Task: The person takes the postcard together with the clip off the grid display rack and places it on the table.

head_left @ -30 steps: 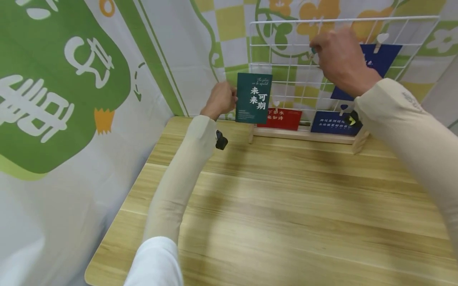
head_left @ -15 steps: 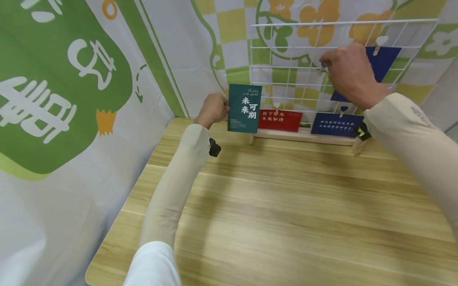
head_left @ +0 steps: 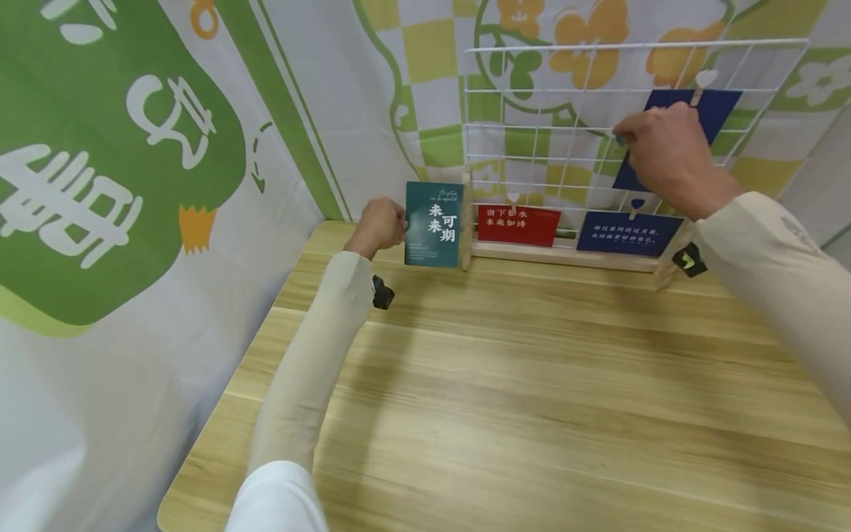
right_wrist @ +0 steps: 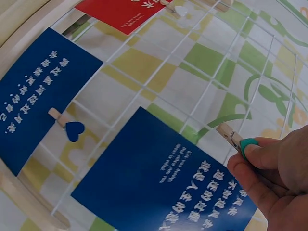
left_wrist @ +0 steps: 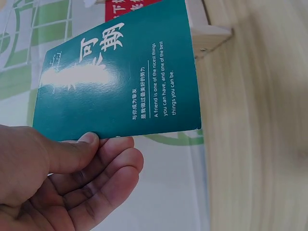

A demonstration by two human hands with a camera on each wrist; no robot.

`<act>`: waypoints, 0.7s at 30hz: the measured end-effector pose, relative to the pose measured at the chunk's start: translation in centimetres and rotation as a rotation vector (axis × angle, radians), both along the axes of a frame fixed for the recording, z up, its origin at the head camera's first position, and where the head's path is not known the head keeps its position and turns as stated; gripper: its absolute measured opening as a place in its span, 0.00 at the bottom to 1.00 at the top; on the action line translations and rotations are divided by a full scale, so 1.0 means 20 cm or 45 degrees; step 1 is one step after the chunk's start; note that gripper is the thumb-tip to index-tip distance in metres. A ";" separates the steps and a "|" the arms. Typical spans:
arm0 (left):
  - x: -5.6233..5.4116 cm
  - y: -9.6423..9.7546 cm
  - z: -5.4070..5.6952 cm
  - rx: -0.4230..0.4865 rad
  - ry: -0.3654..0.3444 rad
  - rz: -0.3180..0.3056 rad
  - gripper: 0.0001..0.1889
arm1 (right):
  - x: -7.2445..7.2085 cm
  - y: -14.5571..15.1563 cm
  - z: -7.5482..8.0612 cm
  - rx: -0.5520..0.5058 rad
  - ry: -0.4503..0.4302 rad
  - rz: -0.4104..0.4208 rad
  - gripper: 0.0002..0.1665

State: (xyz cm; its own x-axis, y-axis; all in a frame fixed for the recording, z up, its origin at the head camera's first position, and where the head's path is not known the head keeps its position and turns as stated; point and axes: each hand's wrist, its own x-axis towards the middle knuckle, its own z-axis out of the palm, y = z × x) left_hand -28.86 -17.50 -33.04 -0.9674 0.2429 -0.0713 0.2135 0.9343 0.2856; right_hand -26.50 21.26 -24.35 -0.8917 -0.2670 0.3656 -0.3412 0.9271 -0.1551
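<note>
My left hand (head_left: 379,225) pinches a green card (head_left: 433,224) by its left edge, between thumb and fingers, just left of the wire grid rack (head_left: 532,157). White lettering covers the card's front, seen close in the left wrist view. My right hand (head_left: 674,159) is in front of the rack's right half, pinching a small wooden clothespin (right_wrist: 230,136) with a teal ornament on its end. No card is in that clothespin's tip. Behind this hand, a large blue card (right_wrist: 168,178) hangs on the grid under a clip with a white heart (head_left: 706,78).
Low on the grid hang a red card (head_left: 518,224) and a smaller blue card (head_left: 628,233), each under a heart clip. The rack stands on a wooden base (head_left: 565,256) at the back of the wooden table (head_left: 505,399). Printed cloth (head_left: 219,355) hangs behind and at left.
The left hand has moved down and left with the green card, away from the front of the grid. The right hand has moved right and down, still pinching the clothespin.
</note>
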 end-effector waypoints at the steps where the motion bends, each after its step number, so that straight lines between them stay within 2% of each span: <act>1: 0.00 -0.01 -0.01 0.009 -0.009 0.005 0.19 | 0.00 0.01 -0.01 0.004 -0.002 0.000 0.18; 6: 0.02 -0.07 -0.05 -0.020 -0.026 0.026 0.19 | 0.01 0.04 -0.03 0.020 -0.019 -0.001 0.18; 12: 0.03 -0.11 -0.08 -0.055 -0.103 0.081 0.18 | 0.02 0.08 -0.07 0.031 -0.034 0.002 0.18; 16: 0.03 -0.16 -0.11 -0.103 -0.109 0.076 0.17 | 0.02 0.11 -0.09 0.022 -0.062 -0.012 0.18; 21: 0.04 -0.21 -0.14 -0.142 -0.147 0.076 0.17 | 0.02 0.16 -0.12 0.005 -0.033 -0.014 0.17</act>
